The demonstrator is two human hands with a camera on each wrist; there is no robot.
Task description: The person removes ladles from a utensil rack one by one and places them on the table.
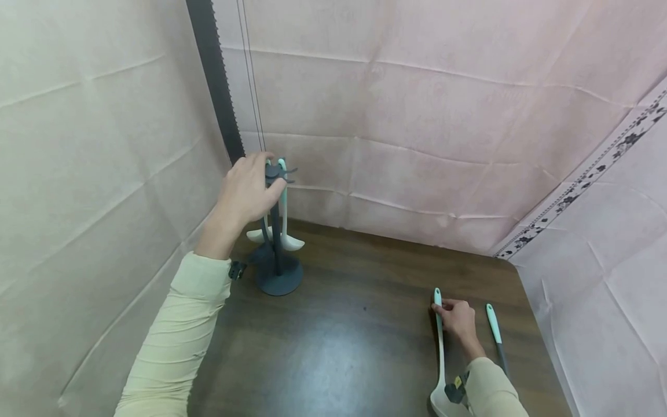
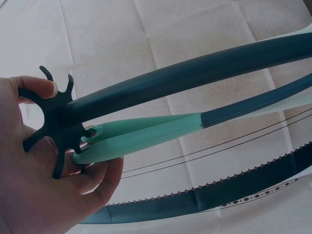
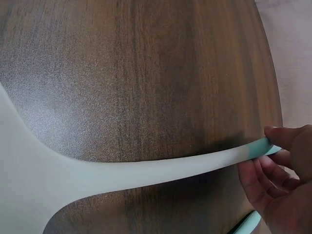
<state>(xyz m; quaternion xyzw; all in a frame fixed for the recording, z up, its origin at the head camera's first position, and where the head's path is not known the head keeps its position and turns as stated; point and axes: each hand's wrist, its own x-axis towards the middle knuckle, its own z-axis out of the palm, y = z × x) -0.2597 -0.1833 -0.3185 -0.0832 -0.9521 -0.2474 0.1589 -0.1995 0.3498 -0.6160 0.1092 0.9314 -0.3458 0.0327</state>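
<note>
A dark utensil stand with a ring of curved hooks stands at the back left. My left hand grips its hooked top. In the left wrist view the thumb lies against one hook, and the fingers curl under a green handle with a dark shaft, hanging there. White-headed utensils also hang from the stand. At the right, my right hand pinches the green handle end of a white spatula, its head flaring wide. The spatula's far end is cut off by the frame.
Right of the spatula lies another utensil with a green handle and dark shaft, partly hidden by my sleeve. The brown wooden table has a rounded back right corner. Pale cloth walls enclose it at the back and sides.
</note>
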